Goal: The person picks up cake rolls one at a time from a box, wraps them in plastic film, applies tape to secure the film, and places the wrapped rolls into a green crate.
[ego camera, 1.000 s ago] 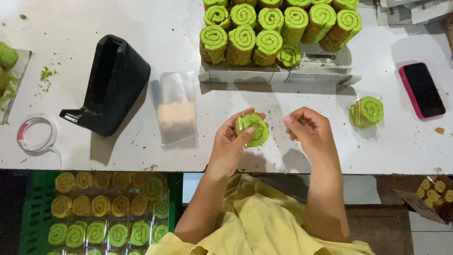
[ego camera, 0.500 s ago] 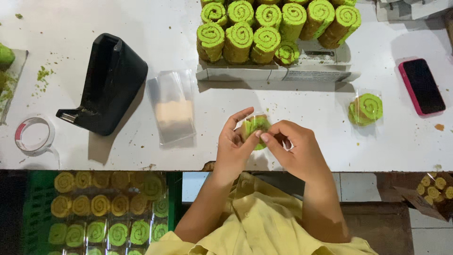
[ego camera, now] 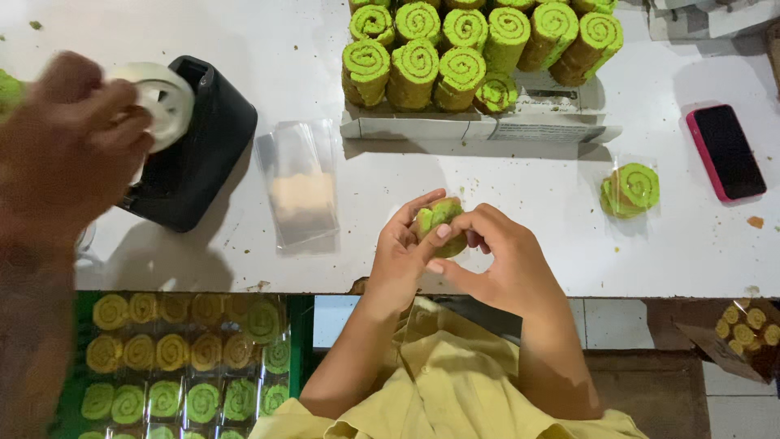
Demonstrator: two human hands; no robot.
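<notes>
My left hand (ego camera: 400, 248) and my right hand (ego camera: 510, 262) meet just above the near edge of the white table (ego camera: 520, 211). Together they pinch one green spiral roll-cake slice (ego camera: 435, 218) in a clear wrapper, and my fingers cover most of it. A second wrapped green slice (ego camera: 631, 190) lies on the table to the right. A stack of clear empty bags (ego camera: 299, 185) lies to the left of my hands.
Several green roll cakes (ego camera: 455, 57) stand on a cardboard tray at the back. Another person's hand (ego camera: 69, 142) holds a white tape roll (ego camera: 165, 96) over a black dispenser (ego camera: 199, 158). A pink phone (ego camera: 725, 152) lies at the right. A green crate (ego camera: 81, 305) of wrapped slices stands below.
My hands have closed together on the slice and are turning it. Another person's hand has come in from the left with a tape roll, over the black dispenser.
</notes>
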